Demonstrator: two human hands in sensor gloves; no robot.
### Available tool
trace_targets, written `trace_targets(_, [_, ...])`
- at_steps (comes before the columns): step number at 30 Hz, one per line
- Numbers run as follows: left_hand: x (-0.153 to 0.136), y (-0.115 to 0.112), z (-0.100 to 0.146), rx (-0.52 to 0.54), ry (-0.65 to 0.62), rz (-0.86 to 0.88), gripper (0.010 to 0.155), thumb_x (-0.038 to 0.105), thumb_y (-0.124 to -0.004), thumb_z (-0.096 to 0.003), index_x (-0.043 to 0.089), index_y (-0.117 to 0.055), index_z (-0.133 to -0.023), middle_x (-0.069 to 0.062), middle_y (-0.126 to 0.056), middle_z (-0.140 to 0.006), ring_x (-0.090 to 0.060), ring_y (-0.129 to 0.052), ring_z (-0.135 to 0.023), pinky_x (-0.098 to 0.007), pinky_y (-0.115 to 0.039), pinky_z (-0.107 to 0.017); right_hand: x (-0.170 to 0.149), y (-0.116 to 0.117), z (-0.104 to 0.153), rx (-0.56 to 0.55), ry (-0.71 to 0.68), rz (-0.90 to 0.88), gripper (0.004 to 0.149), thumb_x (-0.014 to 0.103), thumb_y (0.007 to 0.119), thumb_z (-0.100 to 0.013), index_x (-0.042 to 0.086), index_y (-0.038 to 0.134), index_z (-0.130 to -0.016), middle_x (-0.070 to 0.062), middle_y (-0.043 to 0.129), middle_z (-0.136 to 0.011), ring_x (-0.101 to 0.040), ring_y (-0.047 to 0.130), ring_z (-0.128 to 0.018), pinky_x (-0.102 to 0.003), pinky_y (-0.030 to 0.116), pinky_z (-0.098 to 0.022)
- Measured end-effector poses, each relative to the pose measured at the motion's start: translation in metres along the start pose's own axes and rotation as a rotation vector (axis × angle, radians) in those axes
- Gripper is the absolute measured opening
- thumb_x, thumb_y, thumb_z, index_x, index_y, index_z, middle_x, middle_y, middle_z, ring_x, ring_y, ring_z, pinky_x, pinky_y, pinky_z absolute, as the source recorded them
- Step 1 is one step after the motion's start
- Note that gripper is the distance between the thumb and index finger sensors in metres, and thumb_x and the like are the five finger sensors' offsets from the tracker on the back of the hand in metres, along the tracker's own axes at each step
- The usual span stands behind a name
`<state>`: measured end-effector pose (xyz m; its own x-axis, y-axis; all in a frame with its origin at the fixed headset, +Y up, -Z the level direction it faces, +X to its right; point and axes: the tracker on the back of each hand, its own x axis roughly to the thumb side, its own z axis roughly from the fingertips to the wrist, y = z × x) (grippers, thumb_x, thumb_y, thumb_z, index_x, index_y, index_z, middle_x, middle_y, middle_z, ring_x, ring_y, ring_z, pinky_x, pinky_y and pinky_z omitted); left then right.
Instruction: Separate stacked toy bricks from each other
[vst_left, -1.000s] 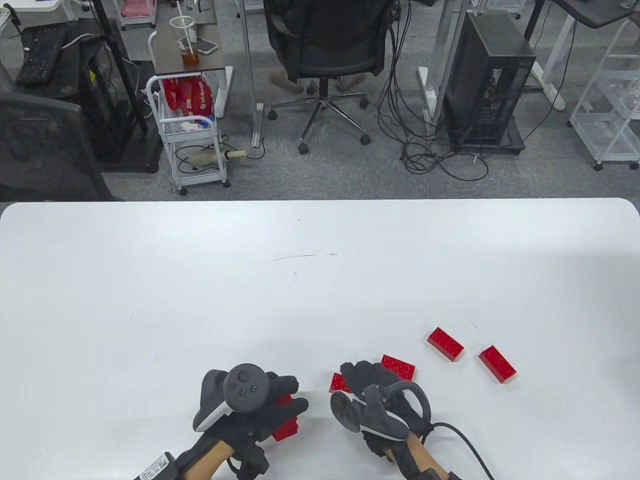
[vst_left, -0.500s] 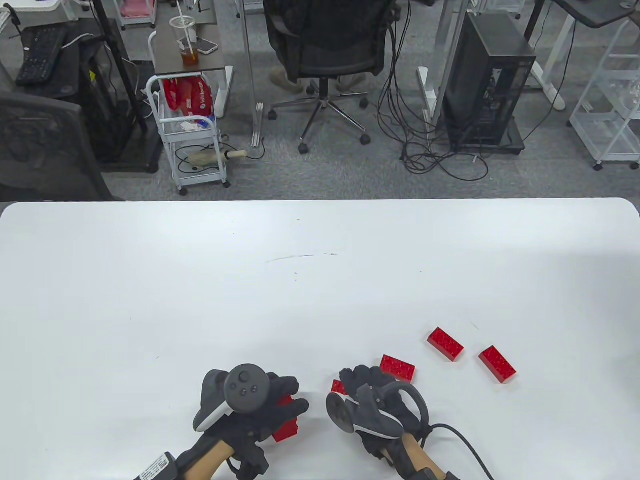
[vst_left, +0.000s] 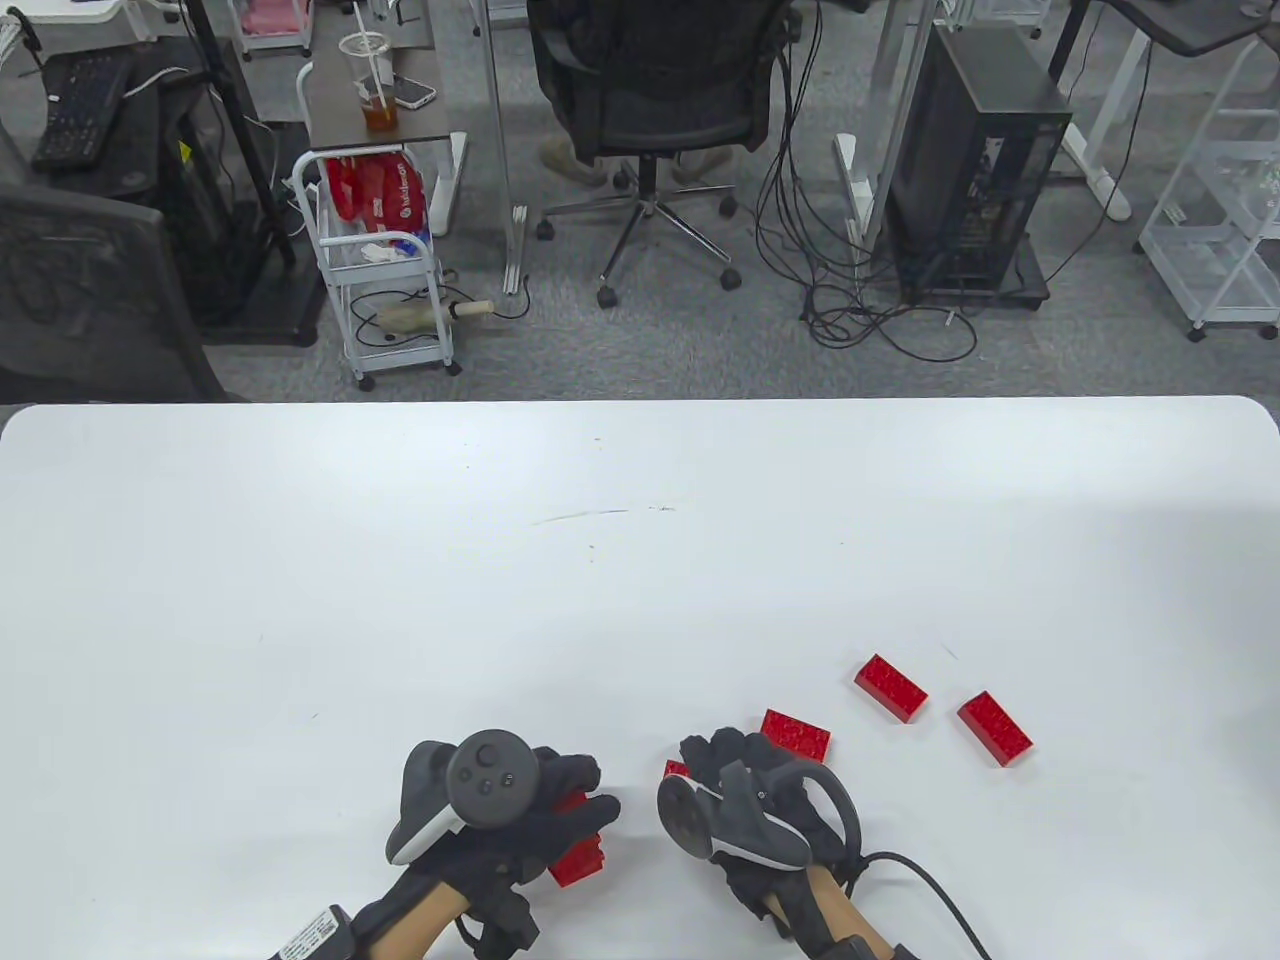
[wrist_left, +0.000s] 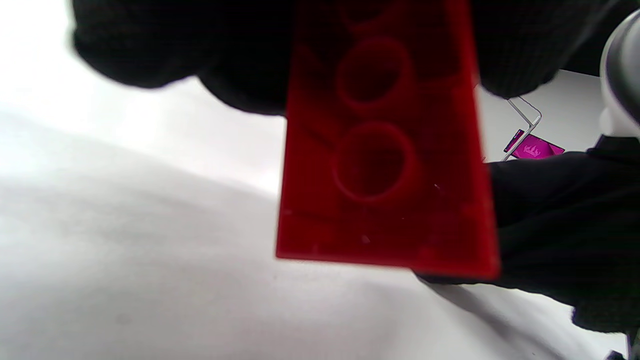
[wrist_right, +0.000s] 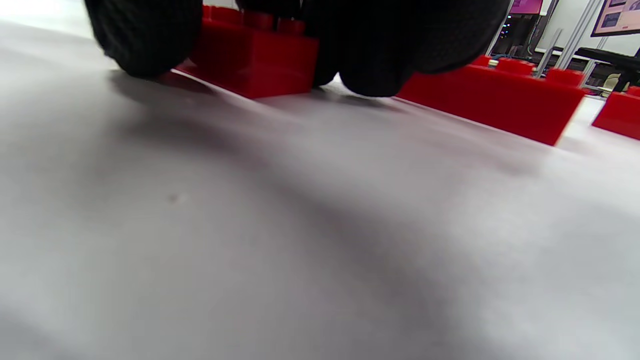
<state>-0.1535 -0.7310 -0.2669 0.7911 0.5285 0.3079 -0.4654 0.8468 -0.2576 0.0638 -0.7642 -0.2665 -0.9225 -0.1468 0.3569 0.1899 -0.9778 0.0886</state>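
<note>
Bricks everywhere along the near right of the white table (vst_left: 640, 560), all red. Left hand (vst_left: 500, 810) at about 6 o'clock, gripping a red brick stack (vst_left: 578, 850) clear of the table, hollow underside turned toward the left wrist view (wrist_left: 385, 165), fingers (wrist_left: 550, 220) clamped on both long sides; probably raised that way to leave room for prying off the next layer. Right hand (vst_left: 750, 800) just right of it, down on the tabletop, fingertips (wrist_right: 375, 55) resting on a single brick (vst_left: 676, 770), seemingly setting it down; grip loose or firm, cannot tell. Freed bricks laid toward 4 o'clock, apart from one another: one (vst_left: 796, 735) beside the right hand, two more (vst_left: 890, 687) (vst_left: 994, 727) farther out, likely kept separate to mark finished work. Beyond the far edge at 12 o'clock, grey carpet, an office chair (vst_left: 650, 110), a computer tower (vst_left: 975, 170), a white cart (vst_left: 385, 270).
</note>
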Motion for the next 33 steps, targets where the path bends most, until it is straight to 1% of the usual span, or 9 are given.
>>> trace_targets(2, [0.0, 0.0, 0.0, 0.003, -0.005, 0.001, 0.067, 0.068, -0.072, -0.0457, 0.02, -0.086, -0.091, -0.005, -0.094, -0.072, -0.02, -0.097, -0.043, -0.024, -0.09, -0.028, -0.002, -0.001, 0.001, 0.013, 0.004, -0.005, 0.077, 0.053, 0.07, -0.051, 0.013, 0.052, -0.114, -0.024, 0.063, -0.108, -0.046, 0.077, -0.091, -0.064, 0.068, -0.065])
trace_targets(6, [0.002, 0.001, 0.002, 0.03, -0.027, 0.011, 0.068, 0.068, -0.072, -0.0454, 0.021, -0.087, -0.091, -0.005, -0.095, -0.072, -0.02, -0.097, -0.041, -0.024, -0.09, -0.027, -0.006, -0.009, 0.007, -0.024, -0.003, -0.048, 0.082, 0.055, 0.07, -0.05, 0.011, 0.048, -0.115, -0.024, 0.06, -0.11, -0.047, 0.076, -0.092, -0.064, 0.067, -0.065])
trace_targets(9, [0.002, 0.002, 0.004, 0.062, -0.044, 0.024, 0.068, 0.069, -0.072, -0.0452, 0.021, -0.087, -0.09, -0.004, -0.095, -0.071, -0.019, -0.097, -0.04, -0.024, -0.09, -0.026, -0.011, -0.018, 0.014, -0.093, -0.01, -0.094, 0.083, 0.056, 0.07, -0.049, 0.011, 0.049, -0.115, -0.024, 0.06, -0.11, -0.047, 0.076, -0.093, -0.064, 0.067, -0.065])
trace_targets(14, [0.003, 0.002, 0.006, 0.126, -0.069, 0.038, 0.069, 0.069, -0.072, -0.0437, 0.022, -0.085, -0.092, -0.003, -0.094, -0.075, -0.019, -0.098, -0.043, -0.024, -0.091, -0.029, -0.018, -0.031, 0.026, -0.176, -0.08, -0.306, 0.084, 0.058, 0.069, -0.048, 0.009, 0.052, -0.114, -0.022, 0.064, -0.108, -0.045, 0.078, -0.091, -0.063, 0.068, -0.065])
trace_targets(17, [0.003, 0.002, 0.007, 0.157, -0.072, 0.067, 0.07, 0.068, -0.074, -0.0424, 0.022, -0.084, -0.094, -0.003, -0.094, -0.077, -0.02, -0.098, -0.047, -0.024, -0.093, -0.031, -0.018, -0.031, 0.028, -0.173, -0.148, -0.48, 0.083, 0.058, 0.069, -0.048, 0.009, 0.053, -0.113, -0.021, 0.066, -0.107, -0.043, 0.079, -0.09, -0.062, 0.069, -0.065])
trace_targets(22, [0.001, 0.005, 0.009, 0.215, -0.083, 0.124, 0.071, 0.067, -0.077, -0.0408, 0.023, -0.082, -0.096, -0.002, -0.093, -0.08, -0.02, -0.099, -0.05, -0.024, -0.095, -0.034, -0.013, -0.028, 0.026, -0.132, -0.222, -0.575, 0.083, 0.059, 0.069, -0.048, 0.009, 0.053, -0.113, -0.02, 0.066, -0.107, -0.042, 0.08, -0.091, -0.061, 0.07, -0.065])
trace_targets(27, [0.001, 0.004, 0.008, 0.189, -0.1, 0.187, 0.074, 0.066, -0.079, -0.0391, 0.023, -0.078, -0.099, -0.001, -0.091, -0.085, -0.02, -0.1, -0.057, -0.024, -0.097, -0.04, -0.008, -0.025, 0.025, -0.108, -0.275, -0.666, 0.081, 0.059, 0.067, -0.049, 0.01, 0.054, -0.113, -0.019, 0.067, -0.106, -0.041, 0.081, -0.09, -0.06, 0.07, -0.065])
trace_targets(29, [0.001, 0.002, 0.006, 0.12, -0.103, 0.26, 0.075, 0.063, -0.081, -0.039, 0.023, -0.075, -0.102, -0.002, -0.089, -0.089, -0.02, -0.099, -0.06, -0.025, -0.097, -0.043, -0.006, -0.023, 0.025, -0.113, -0.281, -0.694, 0.077, 0.058, 0.065, -0.052, 0.01, 0.056, -0.112, -0.018, 0.069, -0.105, -0.039, 0.083, -0.089, -0.059, 0.071, -0.065])
trace_targets(33, [0.002, -0.002, 0.005, 0.066, -0.113, 0.342, 0.075, 0.058, -0.085, -0.0389, 0.022, -0.072, -0.104, -0.003, -0.086, -0.093, -0.022, -0.099, -0.066, -0.026, -0.097, -0.048, -0.002, -0.02, 0.024, -0.09, -0.296, -0.708, 0.072, 0.055, 0.064, -0.054, 0.012, 0.059, -0.11, -0.016, 0.072, -0.103, -0.037, 0.085, -0.087, -0.058, 0.072, -0.064])
